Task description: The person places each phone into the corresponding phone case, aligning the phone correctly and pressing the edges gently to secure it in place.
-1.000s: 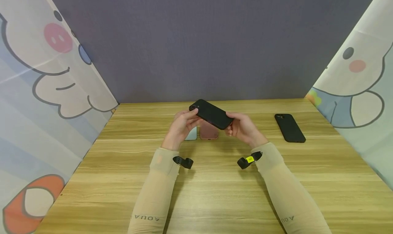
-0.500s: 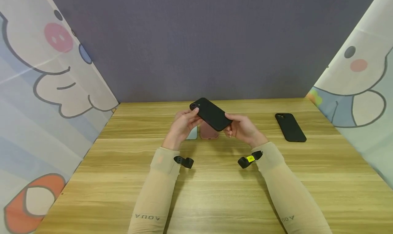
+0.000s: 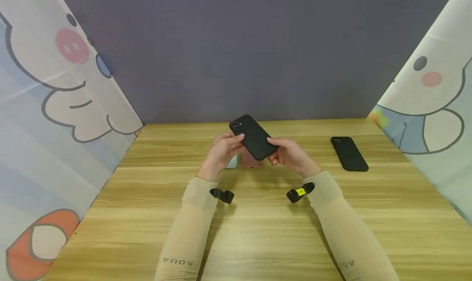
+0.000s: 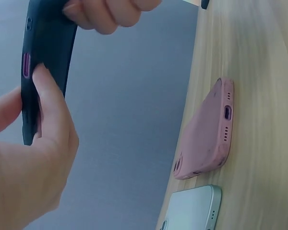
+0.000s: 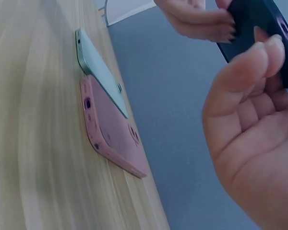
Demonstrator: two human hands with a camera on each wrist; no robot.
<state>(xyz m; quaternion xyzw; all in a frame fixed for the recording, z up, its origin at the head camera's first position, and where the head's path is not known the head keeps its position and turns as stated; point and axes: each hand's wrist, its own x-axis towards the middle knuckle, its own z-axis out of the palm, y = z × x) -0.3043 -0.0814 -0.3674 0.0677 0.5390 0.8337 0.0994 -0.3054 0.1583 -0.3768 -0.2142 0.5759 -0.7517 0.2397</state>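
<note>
Above the table, both hands hold up a phone in a black case [image 3: 254,138], tilted with its camera corner at the upper left. My left hand [image 3: 222,150] pinches it by the camera end, thumb on the back. At the lower right end, my right hand [image 3: 293,153] grips it between thumb and fingers. Purple-pink shows through a cutout in the case's edge in the left wrist view. Behind and below lie a pink phone [image 4: 201,134] and a pale green phone [image 4: 189,208], side by side; the held phone and left hand partly hide them in the head view.
A second black phone-shaped piece with a camera corner [image 3: 349,155] lies on the wooden table [image 3: 254,232] at the right. A dark grey panel [image 3: 250,55] rises behind the table. Cartoon-printed cloths [image 3: 73,109] flank both sides.
The held phone has turned clockwise, becoming steeper, and its back faces the head camera more. My left hand has shifted slightly to the right; the right hand stays almost in place.
</note>
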